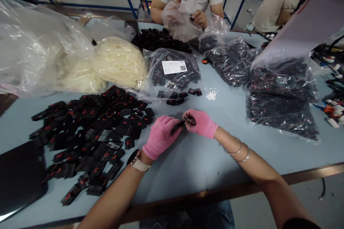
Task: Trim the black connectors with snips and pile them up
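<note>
Both of my hands wear pink gloves and meet above the middle of the table. My left hand (pixel 162 136) is closed on a small black plastic part (pixel 177 126), mostly covered by the fingers. Against its right end, my right hand (pixel 200 123) pinches a dark piece (pixel 189 120) whose kind I cannot make out. A spread heap of black plastic connector housings (pixel 88 112) with red-orange clips lies left of my left hand. Beyond my hands is a small pile of tiny white pieces (pixel 211 94), near a clear bag (pixel 172 78) of black parts with a white label.
Bags of cream-coloured parts (pixel 120 61) stand at the back left. Filled bags of black parts (pixel 279 96) lie at the right. A black tray (pixel 21 175) sits at the near left. Across the table a person (pixel 188 0) handles a plastic bag.
</note>
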Available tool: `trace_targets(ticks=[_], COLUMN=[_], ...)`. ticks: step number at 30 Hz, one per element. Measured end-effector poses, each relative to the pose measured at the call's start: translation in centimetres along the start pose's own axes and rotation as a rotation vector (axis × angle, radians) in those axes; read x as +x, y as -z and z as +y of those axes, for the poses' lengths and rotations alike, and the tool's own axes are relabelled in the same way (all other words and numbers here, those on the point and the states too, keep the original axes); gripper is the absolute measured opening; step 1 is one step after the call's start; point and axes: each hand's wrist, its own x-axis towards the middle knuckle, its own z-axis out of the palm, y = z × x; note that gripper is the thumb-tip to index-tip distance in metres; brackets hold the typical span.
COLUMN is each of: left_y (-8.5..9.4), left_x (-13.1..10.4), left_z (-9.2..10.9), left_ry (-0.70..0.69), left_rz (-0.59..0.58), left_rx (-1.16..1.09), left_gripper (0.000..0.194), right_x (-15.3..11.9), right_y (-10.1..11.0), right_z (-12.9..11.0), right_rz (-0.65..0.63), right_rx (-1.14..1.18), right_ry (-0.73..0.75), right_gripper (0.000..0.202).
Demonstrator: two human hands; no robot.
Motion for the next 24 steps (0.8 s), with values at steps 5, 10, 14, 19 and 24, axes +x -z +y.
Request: trace_targets(ticks=[5, 10, 14, 19, 24], left_y=[-0.1, -0.1, -0.2, -0.1, 0.0], left_x=[0.0, 0.0, 0.0, 0.1, 0.1], left_z=[0.1, 0.1, 0.1, 0.2, 0.1], left_ry=[-0.011, -0.027, -0.037, -0.018, -0.010], left_rz=[0.009, 0.024, 0.041, 0.043, 0.048], left_rx=[-0.004, -0.001, 0.017, 0.027, 0.017], left_gripper=[0.012, 0.011, 0.010, 0.007, 0.006], right_x=[0.0, 0.0, -0.2, -0.5, -0.8], right_y=[-0.3, -0.5, -0.3, -0.2, -0.2], right_z=[0.4, 0.6, 0.3, -0.5, -1.1], right_rz=[-0.016, -0.021, -0.055, -0.111, -0.120], right_rx=[-0.020, -0.079, -0.162, -0.334, -0.488], right_ry=[0.038, 0.092, 0.125, 0.154, 0.196], right_gripper=[0.029, 0.028, 0.027, 0.022, 0.018])
